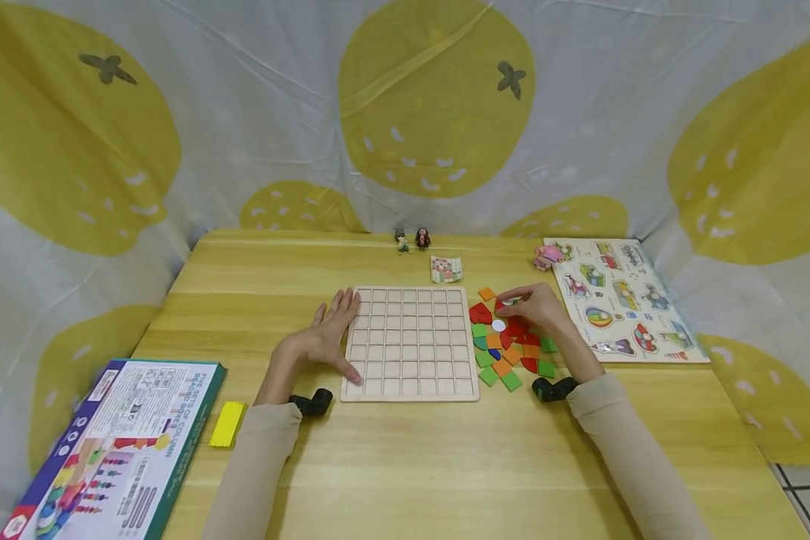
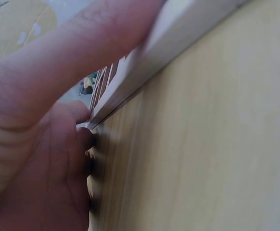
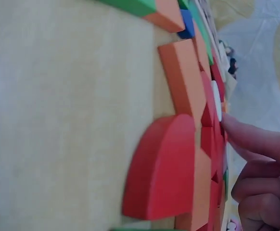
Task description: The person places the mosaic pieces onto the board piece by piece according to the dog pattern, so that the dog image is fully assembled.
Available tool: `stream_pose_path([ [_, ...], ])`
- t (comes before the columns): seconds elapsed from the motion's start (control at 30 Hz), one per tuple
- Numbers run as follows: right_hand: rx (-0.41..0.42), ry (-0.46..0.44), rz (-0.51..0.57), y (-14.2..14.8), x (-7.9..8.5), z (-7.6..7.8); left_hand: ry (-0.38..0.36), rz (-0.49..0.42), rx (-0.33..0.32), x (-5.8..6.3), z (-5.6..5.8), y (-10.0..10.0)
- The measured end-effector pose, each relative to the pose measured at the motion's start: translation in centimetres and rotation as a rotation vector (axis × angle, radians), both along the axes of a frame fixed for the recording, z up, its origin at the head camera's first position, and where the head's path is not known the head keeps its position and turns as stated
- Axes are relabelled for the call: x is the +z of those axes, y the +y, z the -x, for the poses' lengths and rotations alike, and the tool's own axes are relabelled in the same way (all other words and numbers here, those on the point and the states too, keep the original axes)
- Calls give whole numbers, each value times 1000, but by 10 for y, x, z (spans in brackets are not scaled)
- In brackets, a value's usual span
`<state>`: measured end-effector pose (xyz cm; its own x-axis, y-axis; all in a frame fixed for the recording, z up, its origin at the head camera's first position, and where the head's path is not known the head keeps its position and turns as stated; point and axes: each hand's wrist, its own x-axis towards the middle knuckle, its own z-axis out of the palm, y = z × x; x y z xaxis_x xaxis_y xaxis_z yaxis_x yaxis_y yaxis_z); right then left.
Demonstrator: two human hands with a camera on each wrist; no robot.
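A square wooden grid board point(image 1: 410, 345) lies on the table, its cells bare. My left hand point(image 1: 322, 337) rests along the board's left side, fingers spread near the far corner. Its thumb point(image 2: 96, 38) lies against the board's edge in the left wrist view. To the right of the board spreads a pile of flat coloured pieces, among them a red piece point(image 3: 161, 168), orange squares point(image 1: 502, 367) and a white disc point(image 1: 499, 325). My right hand point(image 1: 536, 306) is at the pile's far side, thumb and forefinger around a reddish-white spot; whether they pinch a piece is unclear.
A puzzle board with pictures point(image 1: 624, 300) lies at the right, a pink toy point(image 1: 549, 258) by its corner. Two figurines point(image 1: 412, 240) and a small printed card point(image 1: 446, 269) are behind the grid. A yellow block point(image 1: 227, 424) and a flat box point(image 1: 121, 442) lie at the left.
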<state>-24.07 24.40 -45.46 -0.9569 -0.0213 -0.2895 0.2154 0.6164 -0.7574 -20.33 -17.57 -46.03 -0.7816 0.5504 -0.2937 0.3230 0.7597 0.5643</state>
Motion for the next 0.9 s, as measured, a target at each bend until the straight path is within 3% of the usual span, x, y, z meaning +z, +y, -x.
stream_pose_path([
  [0.13, 23, 3, 11, 0, 2, 2, 4, 11, -3, 2, 1, 0],
  [0.43, 147, 110, -99, -8, 7, 3, 18, 18, -11, 3, 4, -1],
  [0.57, 148, 104, -64, -18, 14, 0, 6, 19, -18, 1, 2, -1],
  [0.77, 190, 60, 74, -75, 20, 5, 19, 22, -5, 1, -2, -5],
  [0.9, 190, 46, 143, -113, 16, 12, 18, 7, -5, 3, -3, -2],
])
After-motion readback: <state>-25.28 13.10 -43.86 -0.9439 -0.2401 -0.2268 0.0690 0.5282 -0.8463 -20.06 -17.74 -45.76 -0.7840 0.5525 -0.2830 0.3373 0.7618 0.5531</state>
